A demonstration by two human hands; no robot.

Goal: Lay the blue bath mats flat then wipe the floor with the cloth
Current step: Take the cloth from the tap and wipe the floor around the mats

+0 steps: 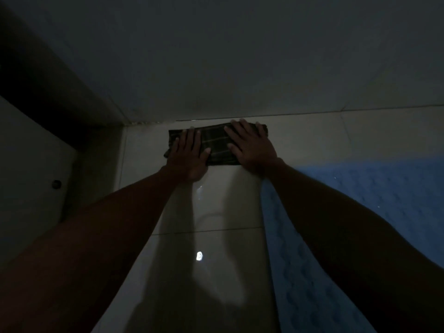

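While our left hand (188,156) and right hand (249,145) pressed flat on the cloth (217,146), the wall (240,68) stood just beyond and the blue bath mat (384,188) lay beside.

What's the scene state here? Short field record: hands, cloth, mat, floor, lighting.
left hand: flat on cloth, fingers straight
right hand: flat on cloth, fingers spread
cloth: dark plaid, folded, on floor by the wall base
blue bath mat: lying flat on the right, under right forearm
floor: glossy pale tile, light glint
lighting: dim
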